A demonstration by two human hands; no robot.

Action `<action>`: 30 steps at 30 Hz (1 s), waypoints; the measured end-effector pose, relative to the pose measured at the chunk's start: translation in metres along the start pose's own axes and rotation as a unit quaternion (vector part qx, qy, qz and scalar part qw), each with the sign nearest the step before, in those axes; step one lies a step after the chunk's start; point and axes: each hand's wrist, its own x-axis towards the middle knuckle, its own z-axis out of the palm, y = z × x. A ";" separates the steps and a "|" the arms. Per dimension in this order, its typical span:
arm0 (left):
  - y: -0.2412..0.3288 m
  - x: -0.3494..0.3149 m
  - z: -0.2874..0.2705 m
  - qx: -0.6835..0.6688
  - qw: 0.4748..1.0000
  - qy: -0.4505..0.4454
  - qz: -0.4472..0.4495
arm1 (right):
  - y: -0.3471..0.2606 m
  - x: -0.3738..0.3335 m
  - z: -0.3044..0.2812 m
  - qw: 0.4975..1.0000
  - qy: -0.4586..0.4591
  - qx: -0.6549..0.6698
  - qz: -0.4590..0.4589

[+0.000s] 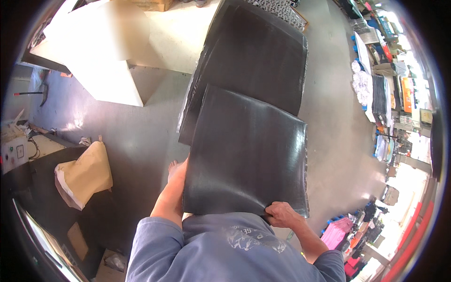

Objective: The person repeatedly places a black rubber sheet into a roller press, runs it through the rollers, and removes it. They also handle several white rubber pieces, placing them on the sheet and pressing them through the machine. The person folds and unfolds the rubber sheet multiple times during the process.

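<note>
A glossy black sheet (244,155), like rubber or plastic, lies in front of me with its near edge against my shirt. My right hand (282,214) is closed on the near edge, close to the right corner. At the left edge is my left hand (174,168), holding the sheet from the side; a few fingertips show there and the rest is mostly hidden. Beyond, and partly covered by this sheet, is a stack of similar black sheets (256,51) with uneven edges.
A white-topped table (183,35) with a large pale panel (110,77) stands at the far left. Tan paper (87,174) hangs over a dark surface beside a control box (14,150). Racks of goods (390,89) line the right, with pink material (337,232) nearer.
</note>
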 end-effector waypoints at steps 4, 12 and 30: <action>0.020 -0.021 0.014 -0.026 0.997 -0.074 0.010 | -0.068 -0.034 0.017 1.000 -0.007 -0.008 0.020; 0.055 -0.069 0.030 -0.065 0.979 -0.182 0.058 | -0.205 -0.103 0.000 0.997 0.056 0.045 0.012; 0.228 -0.257 0.083 -0.093 0.964 -0.210 0.137 | -0.307 -0.190 -0.058 0.836 0.303 0.429 0.160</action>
